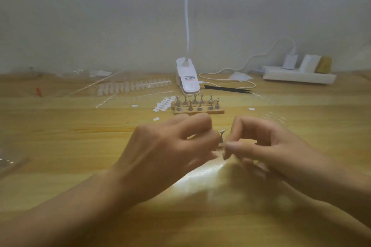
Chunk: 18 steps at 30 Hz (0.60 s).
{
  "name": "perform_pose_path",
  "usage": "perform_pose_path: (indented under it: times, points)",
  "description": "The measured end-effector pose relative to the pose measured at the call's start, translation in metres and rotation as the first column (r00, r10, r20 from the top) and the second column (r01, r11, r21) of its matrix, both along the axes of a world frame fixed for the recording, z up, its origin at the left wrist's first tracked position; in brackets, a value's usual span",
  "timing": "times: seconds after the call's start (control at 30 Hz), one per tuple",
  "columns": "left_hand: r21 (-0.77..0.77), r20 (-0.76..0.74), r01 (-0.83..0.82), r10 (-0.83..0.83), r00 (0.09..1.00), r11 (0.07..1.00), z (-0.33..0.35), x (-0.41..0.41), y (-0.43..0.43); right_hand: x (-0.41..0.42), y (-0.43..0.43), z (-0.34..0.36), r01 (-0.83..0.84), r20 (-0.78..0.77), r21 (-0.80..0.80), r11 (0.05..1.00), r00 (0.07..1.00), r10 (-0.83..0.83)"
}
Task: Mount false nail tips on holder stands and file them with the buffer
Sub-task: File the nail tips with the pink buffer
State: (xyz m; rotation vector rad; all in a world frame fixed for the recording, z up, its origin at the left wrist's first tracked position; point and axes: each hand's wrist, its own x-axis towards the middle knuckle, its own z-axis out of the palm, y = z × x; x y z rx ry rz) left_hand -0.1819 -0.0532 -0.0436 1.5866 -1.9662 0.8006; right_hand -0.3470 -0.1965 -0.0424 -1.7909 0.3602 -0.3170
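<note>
My left hand (170, 146) pinches a small silver holder stand (221, 136) upright between both hands, just above the wooden table (70, 146). My right hand (261, 146) has its thumb and forefinger curled together right beside the stand; whether they hold anything is too blurred to tell. Behind the hands a wooden base (198, 111) carries several silver holder stands (195, 102). Clear false nail tips (132, 86) lie in a long strip at the back left. White adhesive dots (164, 103) lie left of the base.
A white clip lamp (187, 80) stands at the back centre with its cable (226, 78) looping right. Black tweezers (228, 88) lie near it. A white power strip (297, 75) sits at the back right. A clear container edge (10, 162) shows at the left.
</note>
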Motion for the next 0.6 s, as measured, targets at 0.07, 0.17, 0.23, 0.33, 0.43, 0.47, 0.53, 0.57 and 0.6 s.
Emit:
perform_pose_path:
  times: [0.07, 0.17, 0.23, 0.33, 0.43, 0.47, 0.53, 0.57, 0.6]
  points:
    - [-0.159, 0.174, 0.055, -0.026, 0.984, 0.986, 0.004, 0.001, 0.000, 0.001, 0.004, -0.003, 0.043, 0.006, 0.267, 0.963, 0.999, -0.046]
    - [-0.084, 0.151, 0.051, -0.038, 0.988, 0.995, 0.016, 0.008, 0.000, 0.002, 0.008, -0.005, 0.103, 0.028, 0.312, 0.944, 0.993, -0.117]
    - [0.051, -0.093, -0.058, 0.062, 0.994, 0.997, 0.025, 0.024, 0.000, 0.002, 0.004, -0.003, 0.115, 0.081, 0.172, 0.978, 0.988, -0.131]
    - [0.338, -0.387, -0.152, 0.284, 0.877, 0.929, 0.030, 0.069, -0.001, 0.001, -0.001, -0.002, 0.078, 0.131, 0.001, 0.997, 0.988, -0.078]
    - [0.625, -0.374, -0.093, 0.402, 0.836, 0.775, 0.014, 0.098, -0.003, 0.003, -0.003, -0.011, 0.046, 0.108, -0.266, 0.963, 0.994, -0.017]
    - [0.651, -0.385, -0.066, 0.404, 0.830, 0.756, 0.006, 0.103, -0.004, 0.004, -0.003, -0.014, 0.041, 0.095, -0.323, 0.945, 0.995, -0.011]
    - [0.635, -0.398, -0.072, 0.405, 0.823, 0.770, -0.002, 0.105, -0.005, 0.004, -0.003, -0.019, 0.040, 0.090, -0.400, 0.916, 0.996, -0.004]
    - [0.600, -0.364, -0.128, 0.412, 0.835, 0.790, -0.004, 0.104, -0.005, 0.004, -0.003, -0.019, 0.048, 0.090, -0.440, 0.897, 0.996, -0.009]
    - [0.529, -0.292, -0.205, 0.404, 0.867, 0.823, -0.002, 0.101, -0.005, 0.004, -0.004, -0.020, 0.061, 0.092, -0.482, 0.874, 0.996, -0.019]
